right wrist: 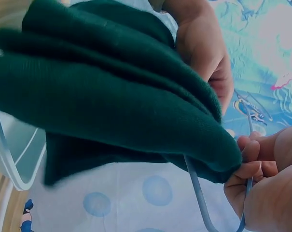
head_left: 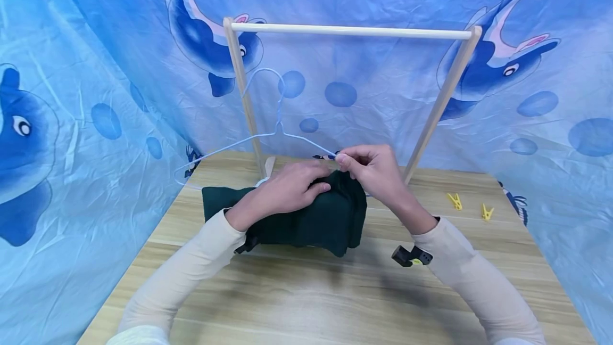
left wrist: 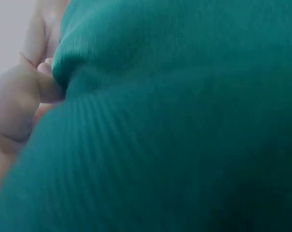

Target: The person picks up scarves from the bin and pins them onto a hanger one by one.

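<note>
A dark green folded knit garment [head_left: 306,222] hangs over the lower part of a pale wire clothes hanger [head_left: 220,148]. My left hand [head_left: 292,188] grips the garment near its top fold, thumb on the near side. At the hanger's right shoulder, my right hand [head_left: 375,169] pinches the wire beside the garment's upper corner. Close up in the right wrist view, the right hand's fingertips [right wrist: 249,166] meet both wire and cloth edge. Green cloth [left wrist: 174,121] fills most of the left wrist view and hides much of the hands. The hanger's hook points up, off the rail.
Behind the hands stands a rack with a white rail [head_left: 349,30] and wooden side posts [head_left: 440,105]. Two yellow clothespins [head_left: 455,201] lie on the wooden table [head_left: 297,302] at the right. Blue dolphin-print curtains [head_left: 96,148] enclose the table at the back and sides.
</note>
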`<state>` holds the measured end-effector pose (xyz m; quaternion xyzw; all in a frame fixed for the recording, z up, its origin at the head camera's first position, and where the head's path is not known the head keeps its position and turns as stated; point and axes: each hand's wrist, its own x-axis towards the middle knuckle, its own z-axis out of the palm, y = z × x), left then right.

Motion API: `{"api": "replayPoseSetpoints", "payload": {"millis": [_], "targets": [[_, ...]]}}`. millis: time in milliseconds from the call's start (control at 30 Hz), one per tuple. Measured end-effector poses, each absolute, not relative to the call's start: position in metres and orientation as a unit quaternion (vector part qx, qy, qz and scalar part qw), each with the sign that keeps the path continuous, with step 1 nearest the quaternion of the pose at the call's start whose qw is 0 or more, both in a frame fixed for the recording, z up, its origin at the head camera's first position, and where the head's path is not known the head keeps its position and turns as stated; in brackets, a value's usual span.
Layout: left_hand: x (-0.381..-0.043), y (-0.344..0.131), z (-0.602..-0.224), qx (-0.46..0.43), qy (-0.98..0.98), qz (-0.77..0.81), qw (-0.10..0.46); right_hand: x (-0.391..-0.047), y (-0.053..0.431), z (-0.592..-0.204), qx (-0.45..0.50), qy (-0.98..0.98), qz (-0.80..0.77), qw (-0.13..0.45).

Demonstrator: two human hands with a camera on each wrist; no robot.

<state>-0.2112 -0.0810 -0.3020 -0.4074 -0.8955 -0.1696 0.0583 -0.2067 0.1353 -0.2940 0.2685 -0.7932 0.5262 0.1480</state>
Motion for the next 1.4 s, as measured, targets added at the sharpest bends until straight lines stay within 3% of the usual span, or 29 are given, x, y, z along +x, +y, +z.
{"api": "replayPoseSetpoints", "payload": {"millis": [233,333,833,1267,1400], "targets": [[-0.209,-0.080,-0.306,-0.404,-0.896,-0.181,-0.002,-0.205,0.133,-0.295,0.284,-0.795,0.512,0.161],[-0.206,-0.080,-0.312,-0.401,-0.898,-0.178,0.005,-0.205,0.134,-0.295,0.287,-0.793,0.511,0.166],[-0.206,-0.086,-0.336,-0.449,-0.841,-0.212,0.214,-0.204,0.138,-0.296,0.276,-0.789,0.518,0.182],[-0.206,-0.089,-0.322,-0.366,-0.835,-0.241,0.332,-0.199,0.136,-0.299,0.280,-0.789,0.530,0.136],[-0.206,-0.088,-0.315,-0.353,-0.847,-0.212,0.337,-0.198,0.135,-0.298,0.271,-0.790,0.532,0.137]]}}
